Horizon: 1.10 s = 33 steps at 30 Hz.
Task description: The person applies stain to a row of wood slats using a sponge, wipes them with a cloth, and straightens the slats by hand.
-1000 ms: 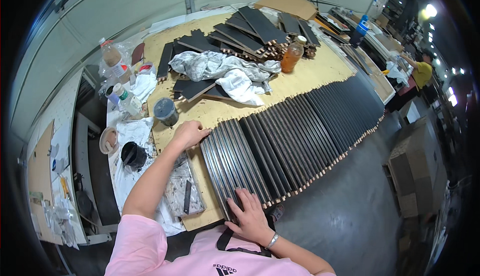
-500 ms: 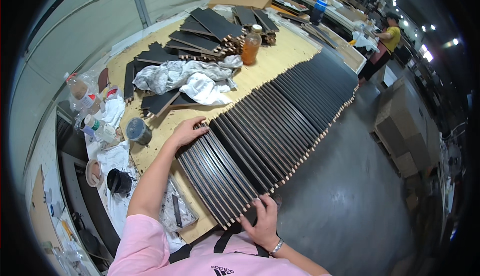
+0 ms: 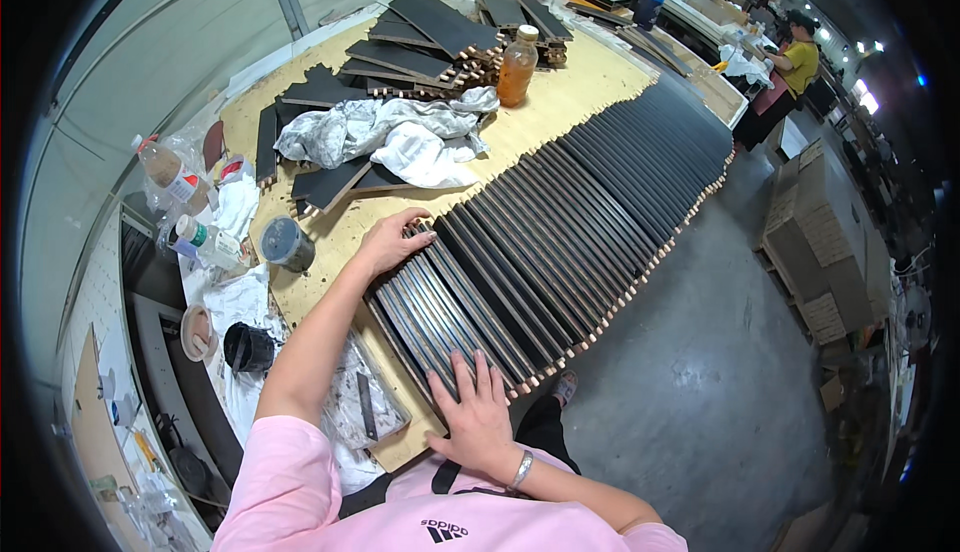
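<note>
A long row of narrow black boards [image 3: 560, 212] with pale wooden pegs along the ends stands on edge, packed side by side across the table. My left hand [image 3: 393, 243] has its fingers bent round the far ends of the nearest boards. At the near ends, my right hand [image 3: 477, 420] lies over the boards with its fingers spread. A metal bracelet is on the right wrist. Beyond the row, more black boards [image 3: 395, 62] are piled loosely, with grey-white rags [image 3: 345, 132] on them and a bottle of amber liquid [image 3: 517, 67] alongside.
Left of my left arm stand a dark lidded tub [image 3: 286, 244], a black cup [image 3: 249, 348] and plastic bottles [image 3: 210, 242]. A clear plastic-covered tray [image 3: 365, 402] lies by the table's near edge. Stacked boxes [image 3: 825, 237] stand right. A person in yellow [image 3: 798, 67] works farther off.
My right hand has moved from the boards' near ends up onto their top edges, with its fingers spreading. My left hand stays at the far ends. The whole view has shifted slightly.
</note>
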{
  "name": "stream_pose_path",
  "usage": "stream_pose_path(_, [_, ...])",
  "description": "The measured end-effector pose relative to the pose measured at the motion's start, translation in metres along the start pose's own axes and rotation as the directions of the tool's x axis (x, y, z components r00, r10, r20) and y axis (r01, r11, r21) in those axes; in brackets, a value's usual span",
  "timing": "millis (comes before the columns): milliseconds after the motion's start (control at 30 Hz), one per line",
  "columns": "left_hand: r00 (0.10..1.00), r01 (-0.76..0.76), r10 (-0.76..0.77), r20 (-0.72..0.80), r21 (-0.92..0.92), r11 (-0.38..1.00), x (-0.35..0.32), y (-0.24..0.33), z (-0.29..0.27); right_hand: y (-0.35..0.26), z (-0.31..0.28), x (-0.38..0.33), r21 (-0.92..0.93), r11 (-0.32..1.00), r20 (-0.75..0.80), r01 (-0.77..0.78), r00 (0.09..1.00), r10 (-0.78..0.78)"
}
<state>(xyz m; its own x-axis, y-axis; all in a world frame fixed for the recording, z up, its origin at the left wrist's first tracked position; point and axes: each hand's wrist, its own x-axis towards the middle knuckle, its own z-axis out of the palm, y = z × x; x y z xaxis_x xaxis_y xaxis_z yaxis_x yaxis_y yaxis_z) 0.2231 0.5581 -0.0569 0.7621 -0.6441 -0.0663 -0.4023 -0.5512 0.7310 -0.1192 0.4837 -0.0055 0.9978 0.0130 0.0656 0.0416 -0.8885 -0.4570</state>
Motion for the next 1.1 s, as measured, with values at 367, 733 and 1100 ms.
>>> stream_pose_path(367, [0.989, 0.127, -0.125, 0.075, -0.02, 0.992, -0.004, 0.0, -0.003, 0.026, 0.0, -0.002, -0.004, 0.993, -0.121, -0.119, 0.986, 0.118])
stream_pose_path(733, [0.992, 0.112, -0.082, -0.1, 0.342, 0.933, -0.014, 0.009, 0.008, 0.04, 0.001, 0.0, 0.015, 0.992, -0.175, -0.125, 0.976, 0.126])
stream_pose_path(1100, [0.943, -0.293, 0.329, -0.042, 0.36, 0.886, 0.041, 0.067, 0.029, 0.125, -0.024, -0.008, 0.2, 0.87, -0.467, -0.45, 0.737, 0.489])
